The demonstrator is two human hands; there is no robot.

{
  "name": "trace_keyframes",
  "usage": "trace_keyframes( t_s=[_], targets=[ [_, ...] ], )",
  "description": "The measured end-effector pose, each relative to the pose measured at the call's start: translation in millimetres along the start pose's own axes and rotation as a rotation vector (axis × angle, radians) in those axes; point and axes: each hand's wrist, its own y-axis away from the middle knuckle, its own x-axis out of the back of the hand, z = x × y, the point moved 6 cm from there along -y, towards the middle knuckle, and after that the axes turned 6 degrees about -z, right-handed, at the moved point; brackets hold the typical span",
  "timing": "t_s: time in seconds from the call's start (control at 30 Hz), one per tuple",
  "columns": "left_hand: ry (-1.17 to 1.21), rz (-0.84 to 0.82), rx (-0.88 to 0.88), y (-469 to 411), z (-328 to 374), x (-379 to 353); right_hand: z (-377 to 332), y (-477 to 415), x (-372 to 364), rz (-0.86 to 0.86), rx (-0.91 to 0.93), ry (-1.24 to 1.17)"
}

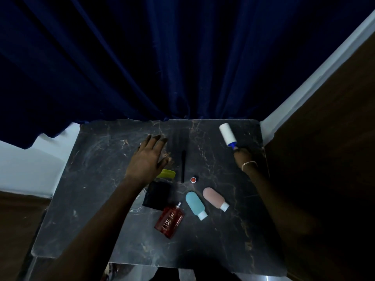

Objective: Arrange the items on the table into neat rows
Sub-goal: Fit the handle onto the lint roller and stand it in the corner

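On the dark marble table [97, 179], my right hand [242, 157] grips the blue handle of a white lint roller [227, 135] at the far right corner. My left hand [149, 157] lies flat with fingers spread near the table's middle, holding nothing. Just right of it lies a black pen-like stick [183, 166]. Below the left hand sit a green comb [167, 173], partly hidden, and a black box [156, 196]. A small red-topped cap [193, 179], a teal bottle [195, 204], a pink bottle [215, 198] and a red perfume bottle [169, 221] lie scattered near the centre.
A dark blue curtain [162, 67] hangs behind the table's far edge. A brown wooden panel [324, 138] stands close along the right side. A clear glass object [138, 203] shows faintly under my left forearm.
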Motion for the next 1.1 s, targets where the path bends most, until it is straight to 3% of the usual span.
trace_keyframes(
  t_s=[0.3, 0.6, 0.73, 0.93, 1.1],
  targets=[
    [0.002, -0.027, 0.006, -7.5, -2.6, -7.5, -36.0, 39.8, -78.2, -0.178, 0.246, 0.417],
    [-0.046, 0.008, 0.011, -5.9, -6.7, -4.0, -5.4, -16.3, 30.2, 0.058, 0.034, 0.201],
    [-0.035, 0.027, 0.018, 0.3, -14.9, -3.9, 19.4, -42.1, 53.8, 0.014, -0.076, 0.1],
    [-0.032, 0.003, 0.053, 5.4, -22.0, -9.9, -3.4, -19.8, 24.2, 0.057, 0.078, 0.277],
    [-0.014, -0.015, 0.053, 2.6, -17.5, -10.3, -28.8, 14.4, -36.9, -0.086, 0.208, 0.418]
  ],
)
